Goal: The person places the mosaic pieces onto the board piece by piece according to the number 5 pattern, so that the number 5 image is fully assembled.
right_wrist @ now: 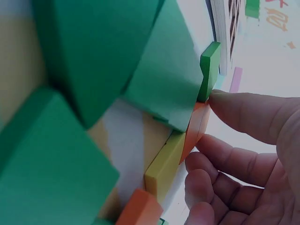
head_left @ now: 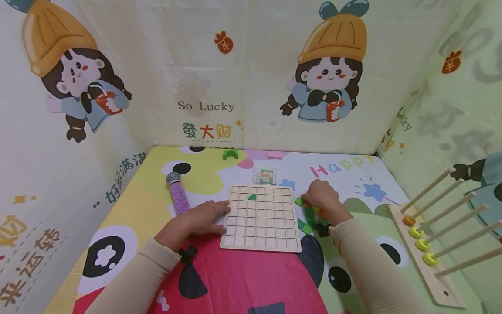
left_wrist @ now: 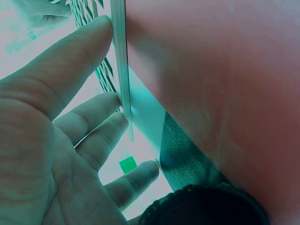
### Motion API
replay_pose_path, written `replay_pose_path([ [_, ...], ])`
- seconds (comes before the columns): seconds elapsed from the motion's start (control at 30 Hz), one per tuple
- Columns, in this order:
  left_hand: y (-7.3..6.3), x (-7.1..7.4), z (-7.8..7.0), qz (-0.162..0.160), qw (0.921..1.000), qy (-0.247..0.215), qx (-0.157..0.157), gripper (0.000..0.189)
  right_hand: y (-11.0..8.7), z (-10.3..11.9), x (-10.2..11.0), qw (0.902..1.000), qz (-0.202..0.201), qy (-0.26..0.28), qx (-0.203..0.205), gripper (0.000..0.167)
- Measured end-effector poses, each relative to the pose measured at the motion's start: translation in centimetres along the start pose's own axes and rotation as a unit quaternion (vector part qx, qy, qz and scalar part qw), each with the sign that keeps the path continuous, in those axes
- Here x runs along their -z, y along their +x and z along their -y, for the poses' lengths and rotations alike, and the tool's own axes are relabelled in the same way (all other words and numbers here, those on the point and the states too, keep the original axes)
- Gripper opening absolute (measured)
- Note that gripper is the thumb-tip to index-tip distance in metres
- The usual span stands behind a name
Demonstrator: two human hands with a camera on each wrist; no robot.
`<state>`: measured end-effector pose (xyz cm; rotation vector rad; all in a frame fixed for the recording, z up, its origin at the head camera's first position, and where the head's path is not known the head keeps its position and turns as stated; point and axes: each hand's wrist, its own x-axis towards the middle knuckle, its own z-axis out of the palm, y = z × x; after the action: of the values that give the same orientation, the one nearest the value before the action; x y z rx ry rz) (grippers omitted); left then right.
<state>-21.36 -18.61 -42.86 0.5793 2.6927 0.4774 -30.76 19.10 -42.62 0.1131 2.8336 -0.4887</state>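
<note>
My left hand [head_left: 201, 218] rests at the left edge of a wooden grid board [head_left: 260, 250], thumb and fingertips against its side. One green quarter-round piece [head_left: 252, 197] sits in a cell near the board's top. Right of the board, my right hand [head_left: 321, 194] reaches down into a loose pile of green, yellow and orange blocks. In the right wrist view its thumb and curled index finger pinch an orange block [right_wrist: 193, 129]. Beside that block lie a yellow block [right_wrist: 165, 164] and a small green block [right_wrist: 210, 70]; larger green blocks [right_wrist: 159, 70] are close to the camera.
A pattern card [head_left: 265, 175] lies behind the board. Farther back are a green arch block [head_left: 230, 153] and a pink block [head_left: 275, 155]. A glittery purple microphone [head_left: 179, 196] lies at left. A wooden peg rack [head_left: 443, 285] with yellow and orange rings stands at right.
</note>
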Motion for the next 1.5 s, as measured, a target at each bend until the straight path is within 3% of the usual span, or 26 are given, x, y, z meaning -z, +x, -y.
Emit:
replay_pose_path([
  [0.2,0.2,0.0,-0.1,0.000,1.0000,0.003,0.000,0.073,-0.1,0.2,0.2,1.0000,0.001,0.000,0.000,0.031],
  [0.5,0.2,0.0,0.0,0.002,0.9999,0.011,-0.002,0.073,-0.1,0.2,0.0,0.9989,-0.018,-0.005,0.043,0.030],
  [0.83,0.2,-0.1,0.2,-0.006,0.9998,0.011,-0.013,0.070,-0.1,0.1,-0.1,0.9962,-0.026,0.040,0.073,0.022],
  [1.0,0.2,-0.1,0.1,-0.006,0.9998,0.010,-0.015,0.070,-0.1,0.1,-0.1,0.9929,-0.033,0.063,0.095,0.026],
  [1.5,0.1,-0.1,0.1,-0.005,0.9998,0.005,-0.018,0.071,-0.9,3.3,-0.9,0.9817,-0.027,0.101,0.159,0.018],
])
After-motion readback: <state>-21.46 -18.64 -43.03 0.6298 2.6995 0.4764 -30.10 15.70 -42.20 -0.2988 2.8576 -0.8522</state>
